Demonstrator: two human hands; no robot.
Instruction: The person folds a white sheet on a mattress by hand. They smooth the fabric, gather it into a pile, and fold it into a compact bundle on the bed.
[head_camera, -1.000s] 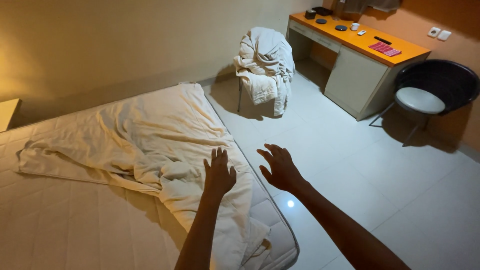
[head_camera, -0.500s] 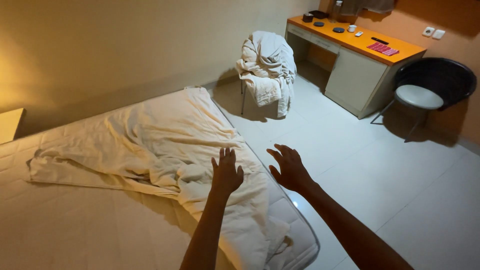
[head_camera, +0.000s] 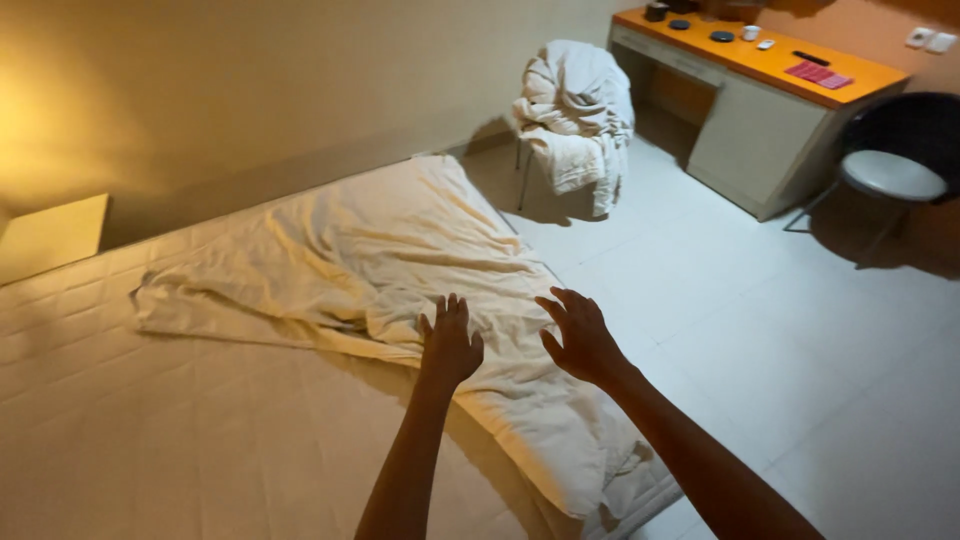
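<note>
Left hand: the left hand (head_camera: 449, 345) is stretched forward over the bed, fingers spread wide, holding nothing; it hovers at or just above the crumpled sheet (head_camera: 400, 265). Contact cannot be told.
Right hand: the right hand (head_camera: 580, 335) is also wide open and empty, just beside the left, over the sheet's near fold at the mattress edge.
Sheet: pale, loose and rumpled; it lies slantwise across the far half of the mattress (head_camera: 150, 440), with one end bunched and spilling over the bed's corner toward the floor (head_camera: 800, 340).
Mattress: quilted, bare on the near side.
Step in hand (judged): reaching for the loose sheet; neither hand has a grip yet.
Next move calls for (judged): both hands closing on the sheet's near edge, set apart enough to lift and spread the cloth without dragging the bunched end off the corner.
Surroundings: a chair (head_camera: 575, 120) heaped with white bedding stands by the wall beyond the bed; an orange-topped bench (head_camera: 770, 65) carries small dark items; a dark round chair (head_camera: 895, 160) sits beside it.
Light: dim and warm; fine detail on the bench is unreadable.
</note>
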